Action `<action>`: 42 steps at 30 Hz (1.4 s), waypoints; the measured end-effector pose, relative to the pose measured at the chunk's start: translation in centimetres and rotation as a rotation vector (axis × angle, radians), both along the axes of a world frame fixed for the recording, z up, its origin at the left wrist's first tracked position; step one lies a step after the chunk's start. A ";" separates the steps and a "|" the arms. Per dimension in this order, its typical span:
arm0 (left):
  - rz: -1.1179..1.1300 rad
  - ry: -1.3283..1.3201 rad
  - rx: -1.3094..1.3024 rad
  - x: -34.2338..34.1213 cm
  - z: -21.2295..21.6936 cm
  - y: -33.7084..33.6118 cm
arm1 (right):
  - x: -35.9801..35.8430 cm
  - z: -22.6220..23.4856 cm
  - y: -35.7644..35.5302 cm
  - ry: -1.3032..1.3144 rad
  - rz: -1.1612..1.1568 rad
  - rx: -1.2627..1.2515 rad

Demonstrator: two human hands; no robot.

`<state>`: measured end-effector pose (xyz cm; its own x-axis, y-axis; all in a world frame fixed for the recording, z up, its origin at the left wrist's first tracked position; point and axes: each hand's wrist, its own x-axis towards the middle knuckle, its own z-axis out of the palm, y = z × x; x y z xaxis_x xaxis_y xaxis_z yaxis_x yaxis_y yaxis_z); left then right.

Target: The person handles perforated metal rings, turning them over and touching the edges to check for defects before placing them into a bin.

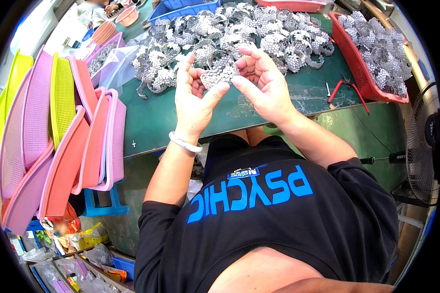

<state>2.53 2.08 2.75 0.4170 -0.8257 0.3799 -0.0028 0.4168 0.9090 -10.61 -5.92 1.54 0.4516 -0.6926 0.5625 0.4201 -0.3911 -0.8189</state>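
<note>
A silver, honeycomb-patterned curved piece [220,74] is held up over the near part of the green table, between my two hands. My left hand [193,95] grips its left side, thumb at the lower edge and fingers curled behind. On the right side, the thumb and fingers of my right hand [265,88] close on the same piece. Part of the grip is hidden behind it. Just beyond my fingertips spreads a large heap of similar silver pieces [288,36].
The green table [151,122] also carries red-handled pliers [349,84] at the right. Beside them, a red basket [366,80] is full of silver pieces. A blue crate [176,12] stands at the back. Stacked colourful plastic baskets [63,102] crowd the left; a black fan [422,141] stands right.
</note>
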 end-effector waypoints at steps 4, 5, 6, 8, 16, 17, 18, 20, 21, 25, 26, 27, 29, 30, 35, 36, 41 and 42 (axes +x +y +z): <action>0.099 -0.121 -0.023 -0.2 -0.3 -0.2 | 0.0 0.0 -0.1 0.001 0.027 0.052; 0.120 -0.145 -0.027 -0.3 -0.3 -0.2 | 0.1 -0.1 -0.2 -0.007 0.050 0.080; 0.132 -0.172 -0.031 -0.3 -0.3 -0.2 | 0.1 -0.2 -0.3 -0.015 0.072 0.108; 0.155 -0.227 -0.040 -0.4 -0.2 -0.2 | 0.1 -0.1 -0.3 -0.044 0.116 0.173; 0.121 -0.131 -0.094 -0.5 0.0 0.3 | -0.4 0.3 -0.8 -0.110 0.293 0.435; 0.113 -0.110 -0.108 -0.5 0.2 0.4 | -0.5 0.5 -0.9 -0.116 0.314 0.458; 0.107 -0.109 -0.115 -0.5 0.2 0.5 | -0.5 0.5 -0.9 -0.123 0.335 0.482; 0.092 -0.106 -0.129 -0.4 0.1 0.6 | -0.7 0.5 -1.1 -0.139 0.374 0.527; 0.078 -0.089 -0.131 -0.4 0.2 0.6 | -0.7 0.5 -1.2 -0.147 0.394 0.550; 0.060 -0.061 -0.126 -0.5 0.2 0.6 | -0.7 -0.2 -1.8 -0.190 0.448 0.536; 0.066 -0.064 -0.121 -0.4 0.2 0.6 | -0.7 -0.3 -1.8 -0.189 0.454 0.542; 0.076 -0.081 -0.103 -0.4 0.2 0.5 | -0.7 -0.3 -1.8 -0.187 0.460 0.547; 0.097 -0.114 -0.065 -0.3 0.3 0.5 | -0.6 -0.6 -1.9 -0.200 0.472 0.551; 0.052 -0.051 -0.051 -0.4 0.4 0.5 | -0.6 -0.7 -1.9 -0.207 0.478 0.552; -0.097 0.115 -0.004 -1.3 0.9 0.6 | -0.4 -0.8 -2.0 -0.220 0.532 0.614; -0.088 0.109 -0.010 -1.3 0.8 0.6 | -0.3 -0.7 -1.9 -0.225 0.539 0.635; -0.033 0.059 0.004 -1.4 0.7 0.5 | -0.4 -0.8 -2.1 -0.147 0.519 0.637; -0.030 0.053 0.003 -1.4 0.7 0.5 | -0.4 -0.9 -2.1 -0.136 0.513 0.636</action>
